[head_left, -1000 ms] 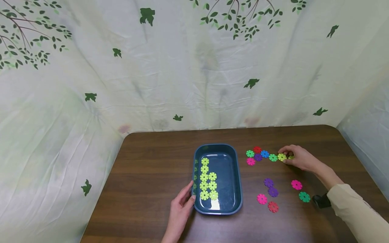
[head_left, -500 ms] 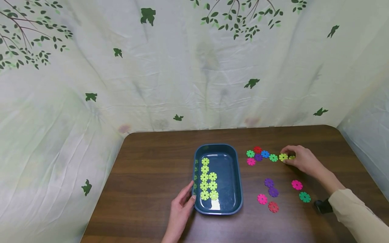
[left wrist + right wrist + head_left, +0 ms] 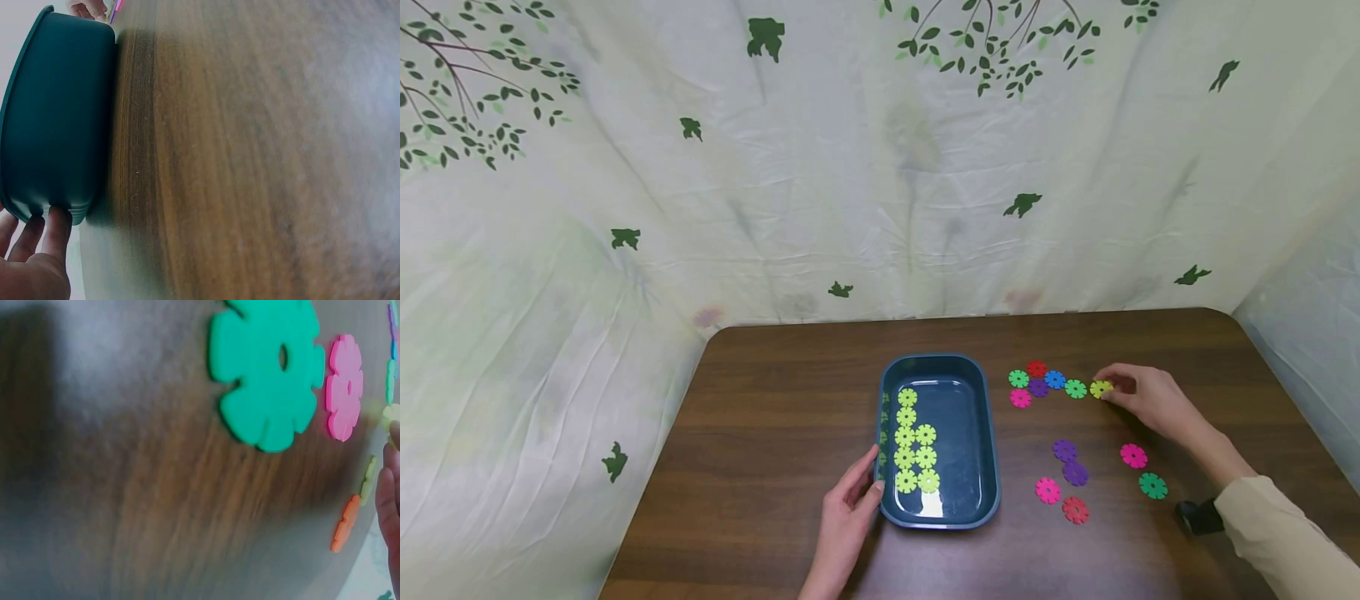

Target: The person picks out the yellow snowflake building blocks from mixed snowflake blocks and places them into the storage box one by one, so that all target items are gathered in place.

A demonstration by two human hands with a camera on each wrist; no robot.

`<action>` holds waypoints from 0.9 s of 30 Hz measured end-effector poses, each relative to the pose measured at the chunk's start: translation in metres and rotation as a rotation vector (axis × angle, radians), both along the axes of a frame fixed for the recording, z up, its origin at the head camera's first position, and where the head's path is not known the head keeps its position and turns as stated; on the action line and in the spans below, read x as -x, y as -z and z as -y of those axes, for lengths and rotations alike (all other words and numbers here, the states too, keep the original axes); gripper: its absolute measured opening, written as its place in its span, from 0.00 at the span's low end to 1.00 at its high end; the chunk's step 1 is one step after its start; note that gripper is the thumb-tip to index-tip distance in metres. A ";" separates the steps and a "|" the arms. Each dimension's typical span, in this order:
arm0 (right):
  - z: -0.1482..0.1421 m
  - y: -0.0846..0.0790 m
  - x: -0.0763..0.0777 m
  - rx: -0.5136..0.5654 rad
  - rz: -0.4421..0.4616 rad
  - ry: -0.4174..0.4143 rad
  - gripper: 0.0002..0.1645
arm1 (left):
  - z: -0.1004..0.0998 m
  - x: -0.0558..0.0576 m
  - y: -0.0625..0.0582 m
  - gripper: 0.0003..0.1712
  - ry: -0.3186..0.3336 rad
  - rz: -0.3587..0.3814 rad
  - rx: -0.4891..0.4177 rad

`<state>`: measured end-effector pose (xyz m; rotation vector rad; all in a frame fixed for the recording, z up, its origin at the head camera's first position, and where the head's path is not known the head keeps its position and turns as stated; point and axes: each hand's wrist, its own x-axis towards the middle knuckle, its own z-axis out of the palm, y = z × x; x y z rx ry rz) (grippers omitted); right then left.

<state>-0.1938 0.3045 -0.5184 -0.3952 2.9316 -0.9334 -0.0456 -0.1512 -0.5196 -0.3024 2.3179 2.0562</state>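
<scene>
A deep blue tray (image 3: 989,450) stands on the table with several yellow-green flower-shaped discs (image 3: 927,457) lined up inside. My left hand (image 3: 844,517) holds its left side, thumb at the rim and fingers against the outer wall, as the left wrist view shows. Far right, my right hand (image 3: 1153,402) pinches a yellow-green flower disc (image 3: 1100,389) between thumb and fingertips. That disc lies at the right end of a group of discs, beside a green one (image 3: 1076,389). In the right wrist view, another yellow-green disc (image 3: 369,481) and an orange one (image 3: 345,524) lie beyond the fingers.
Two purple discs (image 3: 1075,473), a pink (image 3: 1048,490) and a red one (image 3: 1075,510) lie right of the tray. Nearer the right sleeve (image 3: 1277,521) are a pink (image 3: 1133,456) and a teal disc (image 3: 1153,486). A printed cloth (image 3: 880,167) hangs behind the table.
My right hand has shifted slightly right with the pinched yellow-green disc, widening its gap from the green one. A second yellow-green disc is now hidden in the head view. The left hand stays put.
</scene>
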 end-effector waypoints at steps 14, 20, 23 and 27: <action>0.007 0.000 -0.018 0.075 0.010 0.048 0.11 | 0.001 -0.001 0.001 0.26 0.005 -0.028 -0.023; 0.017 -0.002 -0.026 0.099 -0.035 0.045 0.12 | 0.001 0.000 0.001 0.26 0.002 -0.020 -0.015; 0.023 -0.004 -0.028 0.113 -0.047 0.048 0.13 | 0.001 0.000 0.002 0.26 0.002 -0.012 -0.004; 0.032 -0.006 -0.030 0.132 -0.056 0.054 0.13 | 0.001 0.001 0.003 0.26 -0.004 0.008 0.004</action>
